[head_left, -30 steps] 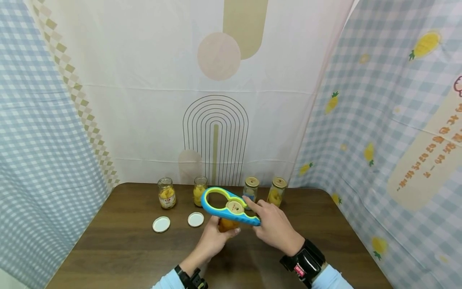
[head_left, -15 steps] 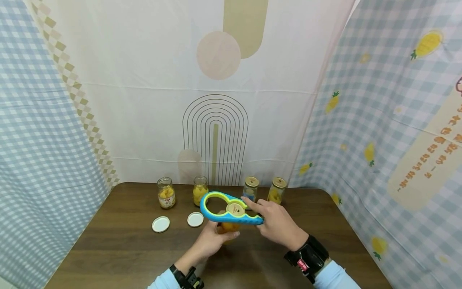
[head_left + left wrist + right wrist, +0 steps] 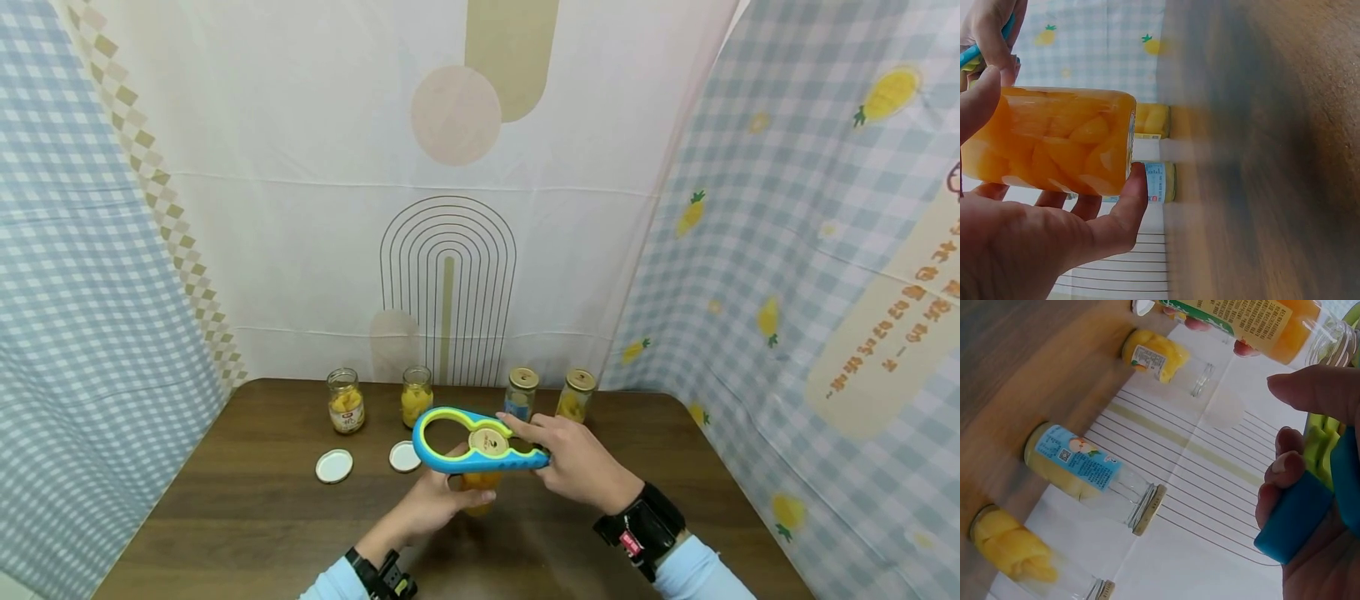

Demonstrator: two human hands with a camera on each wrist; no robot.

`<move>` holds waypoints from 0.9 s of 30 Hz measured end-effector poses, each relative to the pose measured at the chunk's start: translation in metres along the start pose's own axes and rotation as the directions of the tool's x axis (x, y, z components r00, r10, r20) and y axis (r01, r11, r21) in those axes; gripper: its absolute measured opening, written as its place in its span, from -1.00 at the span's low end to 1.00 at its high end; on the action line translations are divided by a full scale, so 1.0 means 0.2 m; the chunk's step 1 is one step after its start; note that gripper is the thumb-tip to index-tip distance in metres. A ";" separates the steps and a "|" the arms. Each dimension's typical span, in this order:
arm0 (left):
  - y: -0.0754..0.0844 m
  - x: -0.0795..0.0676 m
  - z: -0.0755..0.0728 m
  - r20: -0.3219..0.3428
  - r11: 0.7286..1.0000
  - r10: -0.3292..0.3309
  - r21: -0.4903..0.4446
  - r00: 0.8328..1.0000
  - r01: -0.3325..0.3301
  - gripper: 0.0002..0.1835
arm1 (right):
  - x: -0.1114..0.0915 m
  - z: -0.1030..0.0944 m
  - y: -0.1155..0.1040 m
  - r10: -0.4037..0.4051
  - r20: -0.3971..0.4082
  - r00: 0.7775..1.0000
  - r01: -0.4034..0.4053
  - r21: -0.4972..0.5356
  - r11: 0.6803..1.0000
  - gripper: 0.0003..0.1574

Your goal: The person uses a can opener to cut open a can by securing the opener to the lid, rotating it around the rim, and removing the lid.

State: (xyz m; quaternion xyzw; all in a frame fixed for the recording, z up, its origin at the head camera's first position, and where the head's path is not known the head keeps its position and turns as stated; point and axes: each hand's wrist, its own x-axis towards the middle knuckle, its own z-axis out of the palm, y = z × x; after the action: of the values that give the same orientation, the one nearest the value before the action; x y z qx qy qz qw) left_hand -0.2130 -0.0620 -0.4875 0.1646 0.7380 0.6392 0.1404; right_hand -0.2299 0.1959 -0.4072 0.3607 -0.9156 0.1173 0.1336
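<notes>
My left hand [image 3: 433, 502] grips a glass jar [image 3: 1063, 140] of orange fruit pieces, held above the table, its fingers wrapped round the side in the left wrist view. On top of that jar is a gold lid [image 3: 488, 442]. Around the lid lies a blue and lime-green jar opener [image 3: 450, 465], its narrower inner notch against the lid and its wide loop to the left. My right hand [image 3: 579, 460] holds the opener's handle end, fingers curled round the blue part in the right wrist view. The index finger stretches along the far arm of the opener.
Two lidless jars of yellow fruit [image 3: 347, 408] [image 3: 417, 398] stand at the back left. Two gold-lidded jars [image 3: 521, 392] [image 3: 576, 398] stand at the back right. White-faced lids [image 3: 333, 467] [image 3: 405, 456] lie on the brown table [image 3: 225, 517]. Cloth curtains [image 3: 315, 250] surround it.
The opener's loop end has swung down toward me, so the opener lies more level across the view. My left hand has shifted slightly down and left with the jar; my right hand barely moved.
</notes>
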 end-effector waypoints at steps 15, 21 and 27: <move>0.01 -0.01 -0.02 -0.079 0.999 0.027 0.023 0.997 -0.025 -0.29 | -0.02 0.06 -0.01 0.047 -0.182 0.982 -0.049 -0.008 0.999 0.11; 0.00 -0.03 -0.05 -0.163 0.997 -0.007 0.076 0.987 0.019 -0.28 | -0.07 0.07 0.02 0.131 -0.263 0.956 -0.138 -0.009 0.990 0.14; -0.02 -0.07 -0.08 -0.253 0.997 -0.032 0.064 0.967 0.050 -0.26 | -0.13 0.09 0.06 0.219 -0.292 0.931 -0.228 0.002 0.974 0.14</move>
State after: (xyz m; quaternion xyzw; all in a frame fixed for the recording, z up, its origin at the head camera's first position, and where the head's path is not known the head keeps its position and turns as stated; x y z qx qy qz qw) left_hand -0.2080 -0.0825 -0.4885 0.0716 0.7751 0.6256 0.0526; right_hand -0.2233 0.2152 -0.4339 0.2310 -0.9228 0.1687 0.2580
